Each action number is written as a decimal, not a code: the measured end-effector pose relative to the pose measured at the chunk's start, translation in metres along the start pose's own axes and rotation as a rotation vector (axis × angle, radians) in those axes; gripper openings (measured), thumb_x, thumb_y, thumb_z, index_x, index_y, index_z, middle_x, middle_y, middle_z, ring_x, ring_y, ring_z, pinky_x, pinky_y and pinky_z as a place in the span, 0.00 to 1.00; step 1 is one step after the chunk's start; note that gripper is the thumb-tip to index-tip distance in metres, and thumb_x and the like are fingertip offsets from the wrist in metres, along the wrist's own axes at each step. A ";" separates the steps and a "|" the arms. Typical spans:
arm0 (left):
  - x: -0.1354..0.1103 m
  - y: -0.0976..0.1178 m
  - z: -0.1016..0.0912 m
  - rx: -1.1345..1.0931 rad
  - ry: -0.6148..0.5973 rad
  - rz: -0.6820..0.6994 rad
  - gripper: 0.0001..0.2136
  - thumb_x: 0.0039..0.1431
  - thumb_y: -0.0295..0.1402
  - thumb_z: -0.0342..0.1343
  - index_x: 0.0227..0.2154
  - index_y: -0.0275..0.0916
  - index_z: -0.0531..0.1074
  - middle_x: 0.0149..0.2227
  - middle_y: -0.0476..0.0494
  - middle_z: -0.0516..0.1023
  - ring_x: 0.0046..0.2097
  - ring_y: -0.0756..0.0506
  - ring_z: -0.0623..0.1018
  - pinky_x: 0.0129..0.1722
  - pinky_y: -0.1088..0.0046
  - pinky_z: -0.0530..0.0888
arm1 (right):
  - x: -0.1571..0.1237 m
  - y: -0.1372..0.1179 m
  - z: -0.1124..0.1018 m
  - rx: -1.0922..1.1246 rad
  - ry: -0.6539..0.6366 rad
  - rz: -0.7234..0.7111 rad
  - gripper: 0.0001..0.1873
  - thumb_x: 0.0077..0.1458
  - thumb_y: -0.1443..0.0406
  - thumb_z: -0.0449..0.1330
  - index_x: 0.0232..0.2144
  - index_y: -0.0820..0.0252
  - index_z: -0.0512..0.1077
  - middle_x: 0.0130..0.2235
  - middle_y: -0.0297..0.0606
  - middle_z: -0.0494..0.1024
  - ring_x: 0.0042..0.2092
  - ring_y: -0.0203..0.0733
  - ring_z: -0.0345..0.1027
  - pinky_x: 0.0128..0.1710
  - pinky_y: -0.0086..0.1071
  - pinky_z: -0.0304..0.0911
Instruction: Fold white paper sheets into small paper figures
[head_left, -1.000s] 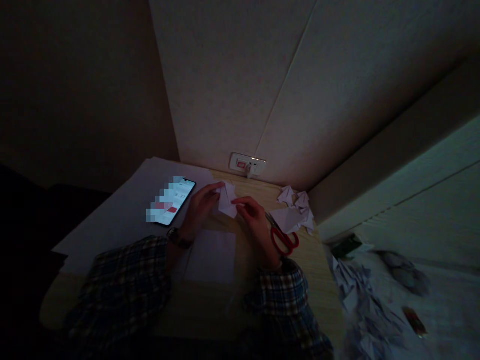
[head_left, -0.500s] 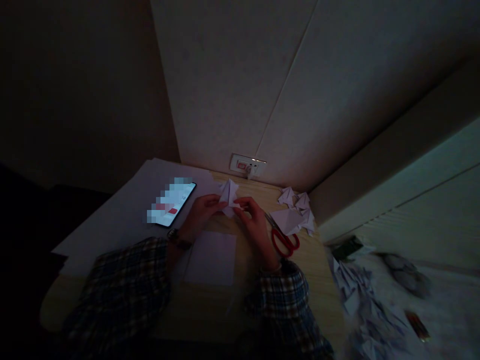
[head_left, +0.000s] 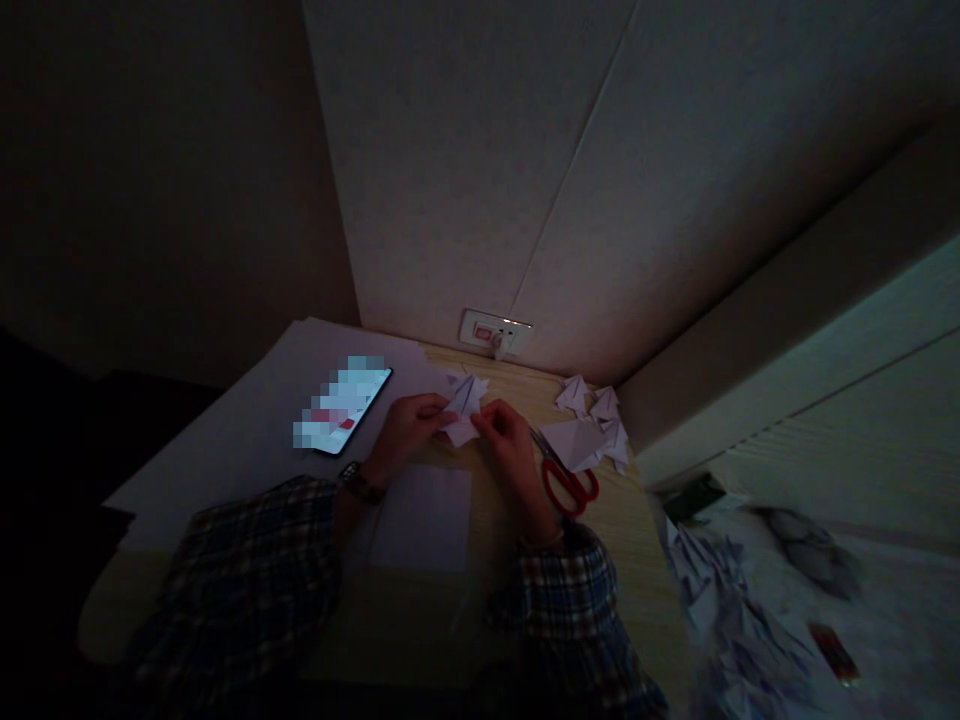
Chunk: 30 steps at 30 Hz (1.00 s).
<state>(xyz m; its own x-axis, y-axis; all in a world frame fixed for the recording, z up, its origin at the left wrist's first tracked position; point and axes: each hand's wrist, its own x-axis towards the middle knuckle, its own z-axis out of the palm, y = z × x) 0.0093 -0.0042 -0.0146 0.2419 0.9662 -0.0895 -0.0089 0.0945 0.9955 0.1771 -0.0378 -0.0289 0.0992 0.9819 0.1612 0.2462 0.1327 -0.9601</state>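
A small folded white paper figure (head_left: 465,400) is held over the wooden table between both hands. My left hand (head_left: 411,425) pinches its left edge, thumb on top. On the opposite side, the thumb and index finger of my right hand (head_left: 506,435) close on its lower right edge. Below the hands lies a square white sheet (head_left: 426,520). Red-handled scissors (head_left: 568,485) rest just right of my right hand, with a loose piece of paper (head_left: 577,442) by the blades. Several finished-looking folded paper figures (head_left: 576,392) sit at the right rear corner.
A lit phone (head_left: 341,410) lies on large white sheets (head_left: 225,455) at the left. A wall socket (head_left: 495,332) with a plug is behind the table (head_left: 607,560). Lower right, beyond the table edge, a heap of folded papers (head_left: 739,625) lies on a pale surface.
The paper figure has turned and come slightly lower, its pointed end now tipped differently. My right fingers have shifted to its lower right edge; my left hand still grips the left side.
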 end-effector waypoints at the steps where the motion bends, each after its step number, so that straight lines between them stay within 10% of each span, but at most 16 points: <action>1: 0.000 0.000 0.000 -0.010 0.001 -0.008 0.16 0.40 0.43 0.69 0.27 0.37 0.76 0.25 0.47 0.80 0.28 0.43 0.80 0.27 0.71 0.75 | 0.001 0.001 0.000 0.016 0.004 0.008 0.11 0.54 0.57 0.61 0.26 0.55 0.69 0.27 0.31 0.72 0.30 0.39 0.65 0.31 0.31 0.60; 30: 0.005 -0.007 -0.004 -0.027 0.081 0.187 0.18 0.48 0.49 0.65 0.31 0.37 0.80 0.38 0.40 0.85 0.40 0.40 0.83 0.35 0.68 0.82 | 0.001 -0.001 -0.003 0.155 -0.017 -0.061 0.07 0.57 0.58 0.60 0.36 0.53 0.72 0.35 0.35 0.77 0.36 0.43 0.70 0.38 0.36 0.66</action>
<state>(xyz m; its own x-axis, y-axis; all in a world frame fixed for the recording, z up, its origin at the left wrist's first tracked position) 0.0061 0.0008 -0.0224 0.1547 0.9835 0.0937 -0.0731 -0.0832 0.9939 0.1796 -0.0373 -0.0269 0.0720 0.9733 0.2179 0.0995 0.2104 -0.9725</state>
